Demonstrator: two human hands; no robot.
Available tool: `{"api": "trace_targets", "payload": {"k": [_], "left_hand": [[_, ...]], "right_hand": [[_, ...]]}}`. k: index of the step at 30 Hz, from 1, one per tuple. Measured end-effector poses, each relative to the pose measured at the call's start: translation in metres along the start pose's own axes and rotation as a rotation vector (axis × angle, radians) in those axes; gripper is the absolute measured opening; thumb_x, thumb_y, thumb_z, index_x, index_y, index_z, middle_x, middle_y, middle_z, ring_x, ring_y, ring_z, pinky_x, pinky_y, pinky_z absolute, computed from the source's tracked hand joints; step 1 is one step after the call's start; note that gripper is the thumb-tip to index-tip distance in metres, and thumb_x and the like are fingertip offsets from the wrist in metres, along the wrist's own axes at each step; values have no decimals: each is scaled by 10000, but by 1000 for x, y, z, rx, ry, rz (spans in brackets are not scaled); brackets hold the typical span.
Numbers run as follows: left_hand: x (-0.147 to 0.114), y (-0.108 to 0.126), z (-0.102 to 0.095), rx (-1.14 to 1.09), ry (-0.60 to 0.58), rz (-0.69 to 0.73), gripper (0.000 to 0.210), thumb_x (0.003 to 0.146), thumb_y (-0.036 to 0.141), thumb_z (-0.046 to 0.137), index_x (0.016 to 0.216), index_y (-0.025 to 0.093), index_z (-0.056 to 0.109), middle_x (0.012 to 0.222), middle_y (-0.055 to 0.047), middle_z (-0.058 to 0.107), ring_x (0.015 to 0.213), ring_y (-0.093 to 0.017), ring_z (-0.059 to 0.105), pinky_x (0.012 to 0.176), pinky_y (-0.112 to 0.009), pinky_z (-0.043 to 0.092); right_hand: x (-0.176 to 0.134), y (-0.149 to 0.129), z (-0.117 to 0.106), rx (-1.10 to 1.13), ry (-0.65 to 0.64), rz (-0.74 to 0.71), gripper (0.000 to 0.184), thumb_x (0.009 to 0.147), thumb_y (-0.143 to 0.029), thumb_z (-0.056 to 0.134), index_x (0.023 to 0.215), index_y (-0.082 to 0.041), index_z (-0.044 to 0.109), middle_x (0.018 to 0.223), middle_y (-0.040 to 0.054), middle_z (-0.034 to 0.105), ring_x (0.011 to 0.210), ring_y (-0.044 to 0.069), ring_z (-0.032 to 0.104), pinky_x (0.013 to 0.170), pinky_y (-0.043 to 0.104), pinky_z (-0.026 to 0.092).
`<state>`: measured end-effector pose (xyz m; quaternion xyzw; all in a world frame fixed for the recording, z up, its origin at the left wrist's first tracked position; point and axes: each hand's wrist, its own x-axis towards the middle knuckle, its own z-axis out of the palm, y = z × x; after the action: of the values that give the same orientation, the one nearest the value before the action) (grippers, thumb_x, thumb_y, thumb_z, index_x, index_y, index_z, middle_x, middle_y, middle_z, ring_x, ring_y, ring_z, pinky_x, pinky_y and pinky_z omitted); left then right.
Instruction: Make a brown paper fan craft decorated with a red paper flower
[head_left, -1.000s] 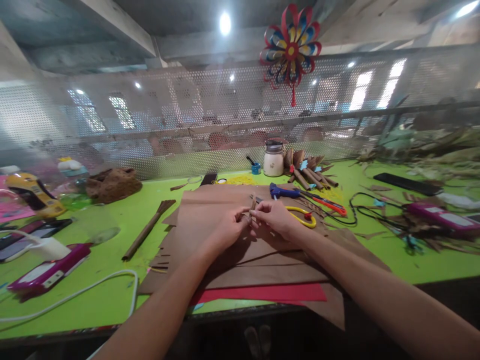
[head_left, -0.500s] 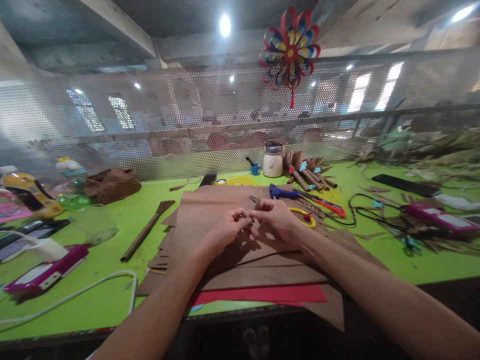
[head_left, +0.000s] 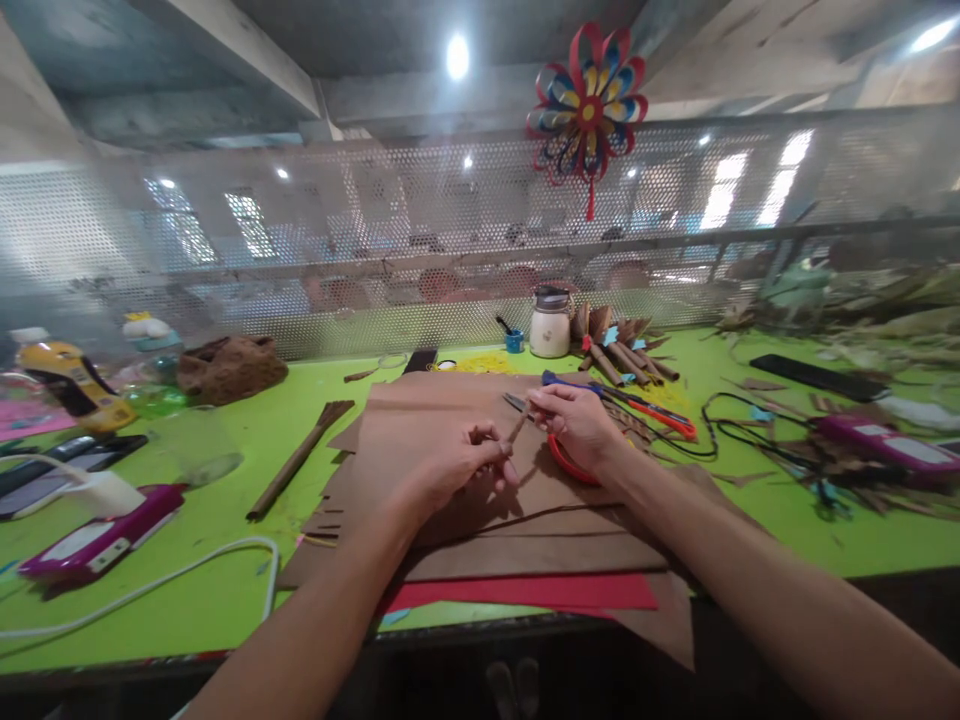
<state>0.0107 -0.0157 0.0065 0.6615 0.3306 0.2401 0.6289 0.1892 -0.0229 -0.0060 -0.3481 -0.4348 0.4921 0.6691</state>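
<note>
A small, narrow strip of brown paper (head_left: 518, 426) spans slantwise between my two hands. Its lower end is pinched in the fingertips of my left hand (head_left: 472, 462), while my right hand (head_left: 576, 420) grips the upper end between thumb and forefinger. Beneath lie large brown paper sheets (head_left: 427, 425), cut into a fringe at the left edge. A pair of scissors (head_left: 561, 462) rests on them under my right hand, its handles partly hidden. Just beyond, a blue glue gun (head_left: 553, 380) is partly covered by that hand.
Left of the sheets lies a rolled brown paper tube (head_left: 300, 462). Several similar tubes (head_left: 619, 358) are piled near a white jar (head_left: 550, 330). Red paper (head_left: 525, 592) shows at the front. A white cable (head_left: 187, 562) and a black cable (head_left: 705, 425) cross the green table (head_left: 225, 610).
My right hand has moved slightly up and right, away from my left, so more of the paper strip shows between them. The view has shifted a little.
</note>
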Motion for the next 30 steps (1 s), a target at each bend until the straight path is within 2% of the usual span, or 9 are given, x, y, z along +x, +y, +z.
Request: {"api": "trace_targets", "payload": {"k": [6, 8, 11, 14, 16, 19, 24, 27, 30], "left_hand": [[0, 2, 6, -45, 71, 18, 279, 699, 374, 628, 692, 164, 443, 605, -23, 654, 419, -87, 523, 347, -149, 260], [0, 4, 8, -57, 141, 56, 278, 706, 382, 620, 694, 165, 446, 622, -24, 660, 427, -93, 525, 368, -167, 321], [2, 3, 9, 3, 220, 118, 268, 703, 378, 626, 687, 156, 477, 603, -23, 650, 447, -96, 525, 435, -205, 400], [6, -4, 9, 101, 192, 198, 262, 710, 387, 622, 688, 142, 535, 589, -23, 634, 495, -101, 539, 499, -216, 424], [9, -10, 10, 160, 144, 229, 249, 715, 382, 617, 692, 139, 567, 594, -21, 624, 519, -106, 545, 513, -215, 420], [10, -13, 12, 178, 153, 242, 210, 703, 340, 634, 711, 134, 595, 607, -17, 609, 534, -99, 539, 505, -199, 403], [7, -3, 2, -243, 199, 158, 288, 751, 311, 567, 983, 141, 576, 715, -28, 626, 508, -66, 493, 405, -148, 326], [8, -1, -6, -491, 219, 73, 251, 789, 260, 477, 977, 129, 581, 767, -55, 634, 543, -73, 524, 452, -161, 401], [11, -4, -9, -598, 197, 66, 233, 792, 208, 438, 961, 132, 579, 762, -61, 638, 581, -113, 576, 534, -233, 480]], "right_hand": [[13, -10, -16, 11, 190, -25, 271, 562, -347, 744, 642, -149, 577, 578, -12, 529, 473, 71, 434, 433, 217, 334], [9, -8, -13, -25, 136, 38, 305, 618, -424, 702, 637, -148, 575, 563, -9, 525, 458, 71, 437, 425, 215, 337], [-4, 1, 2, -140, -61, 135, 384, 682, -514, 632, 641, -135, 590, 566, 5, 549, 460, 75, 460, 438, 217, 354], [-17, 11, 16, -217, -217, 160, 397, 705, -529, 603, 678, -133, 594, 571, 11, 573, 461, 88, 492, 455, 225, 374], [-20, 15, 20, -178, -247, 178, 380, 717, -525, 589, 730, -145, 596, 584, 8, 584, 473, 107, 518, 468, 239, 391], [-16, 15, 17, -112, -174, 162, 326, 703, -481, 611, 752, -159, 608, 633, 12, 600, 566, 131, 553, 537, 254, 424], [-6, 5, 4, -141, -89, 69, 299, 664, -424, 643, 770, -146, 620, 605, -8, 528, 517, 86, 453, 496, 222, 366], [-9, 2, 6, -305, -63, 17, 299, 659, -412, 648, 781, -142, 610, 544, -52, 425, 446, 56, 328, 432, 206, 285], [-19, 4, 17, -570, -143, -76, 270, 694, -405, 623, 713, -135, 609, 565, -26, 473, 492, 75, 375, 462, 215, 307]]}}
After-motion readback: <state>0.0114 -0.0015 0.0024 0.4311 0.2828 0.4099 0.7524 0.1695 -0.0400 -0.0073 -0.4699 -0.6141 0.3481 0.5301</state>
